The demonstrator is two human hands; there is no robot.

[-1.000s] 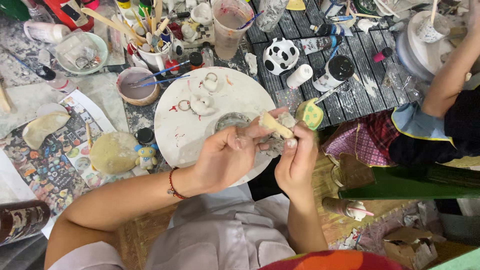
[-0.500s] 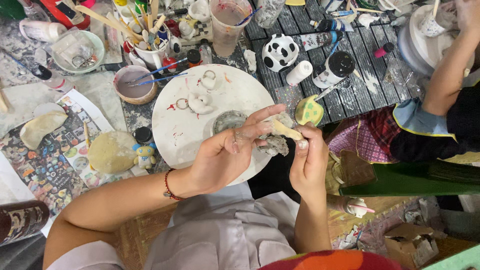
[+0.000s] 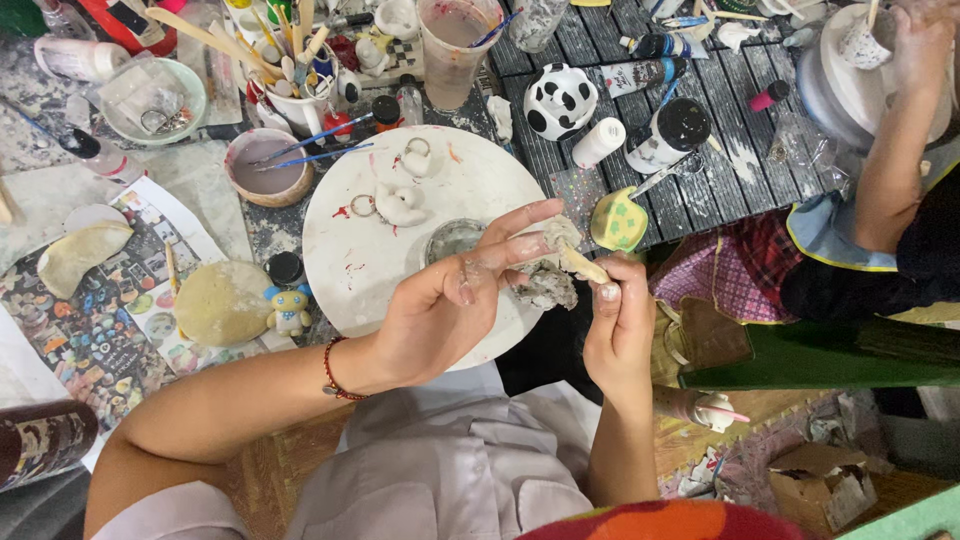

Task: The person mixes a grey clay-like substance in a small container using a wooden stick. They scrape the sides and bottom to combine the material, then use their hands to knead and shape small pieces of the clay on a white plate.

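While your left hand [image 3: 440, 310] pinches the grey clay lump [image 3: 545, 285] at its fingertips, spare fingers spread wide, your right hand [image 3: 618, 325] grips a short wooden tool [image 3: 580, 263] against it. Lump: 4 o'clock edge of the white round board [image 3: 350, 260]. Small white figurine [image 3: 400, 205]: 12 o'clock on that board. Support the clay from behind; press lightly, turning it gradually.
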